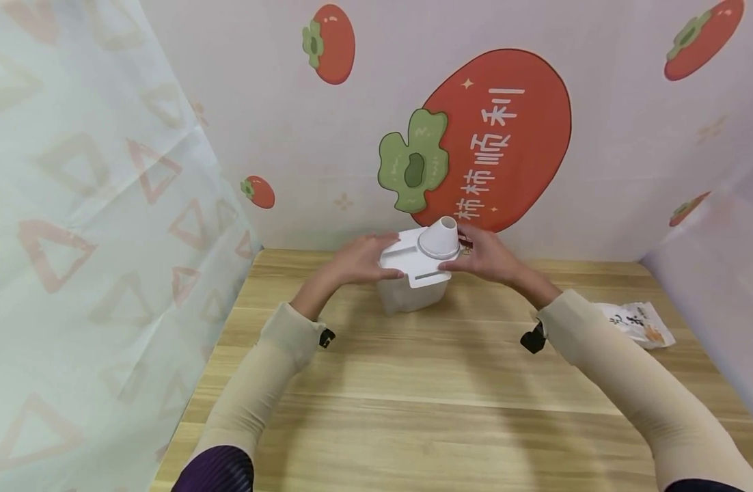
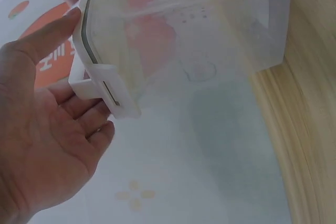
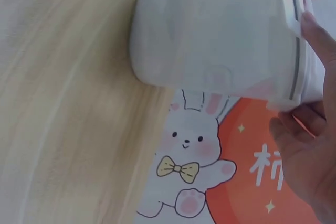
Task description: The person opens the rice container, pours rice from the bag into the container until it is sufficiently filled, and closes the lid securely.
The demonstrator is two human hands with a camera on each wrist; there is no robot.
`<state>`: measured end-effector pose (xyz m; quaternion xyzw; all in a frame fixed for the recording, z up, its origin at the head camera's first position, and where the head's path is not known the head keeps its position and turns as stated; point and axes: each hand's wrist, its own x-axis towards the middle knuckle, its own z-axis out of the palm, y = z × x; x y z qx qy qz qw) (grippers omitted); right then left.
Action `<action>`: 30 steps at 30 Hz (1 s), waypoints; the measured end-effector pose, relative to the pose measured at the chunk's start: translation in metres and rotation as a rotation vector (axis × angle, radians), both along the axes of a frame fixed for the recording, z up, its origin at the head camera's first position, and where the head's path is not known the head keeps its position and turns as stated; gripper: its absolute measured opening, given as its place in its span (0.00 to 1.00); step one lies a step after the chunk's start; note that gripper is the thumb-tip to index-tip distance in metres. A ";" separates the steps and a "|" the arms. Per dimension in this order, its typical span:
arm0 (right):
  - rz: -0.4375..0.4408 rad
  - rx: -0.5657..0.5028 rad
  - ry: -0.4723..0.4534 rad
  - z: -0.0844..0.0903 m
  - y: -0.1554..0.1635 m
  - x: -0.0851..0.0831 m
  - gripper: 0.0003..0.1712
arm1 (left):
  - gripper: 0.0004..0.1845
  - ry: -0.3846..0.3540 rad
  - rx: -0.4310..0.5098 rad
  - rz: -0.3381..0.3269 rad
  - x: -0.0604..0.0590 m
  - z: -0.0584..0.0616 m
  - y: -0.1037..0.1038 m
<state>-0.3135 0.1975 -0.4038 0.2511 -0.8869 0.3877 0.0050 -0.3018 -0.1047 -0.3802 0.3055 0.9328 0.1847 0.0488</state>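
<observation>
Head view puts both your hands on the translucent plastic container, which stands on the wooden table near the back wall with its persimmon print. Your left hand holds the left side of the white lid, thumb along the front edge and fingers over the top. Your right hand has its fingers curled against the right side, just beside the white funnel-shaped spout cap.

Left wrist view shows your palm open and relaxed beside the lid's latch tab — the fingertips touch the rim rather than clamp it. From the right wrist view, your fingers lie along the lid's grey seal line — how tightly they grip I cannot tell, since most of the hand is out of frame.

As I judge it, the lid is seated on the body and the container looks empty; nothing shows inside the clear walls. The printed snack packet lies on the table well apart to the right, untouched. So the container is in hand with its lid on; opening it and anything to do with the packet remain undone.
</observation>
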 end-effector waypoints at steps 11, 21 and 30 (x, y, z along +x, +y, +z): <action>-0.097 0.107 0.232 -0.002 -0.009 0.022 0.46 | 0.44 -0.094 0.118 -0.117 -0.021 -0.003 -0.013; -0.114 0.139 0.380 -0.007 -0.010 0.034 0.48 | 0.46 -0.124 0.146 -0.195 -0.030 -0.003 -0.019; -0.103 0.134 0.329 -0.008 -0.007 0.036 0.50 | 0.45 -0.120 0.153 -0.195 -0.027 -0.005 -0.020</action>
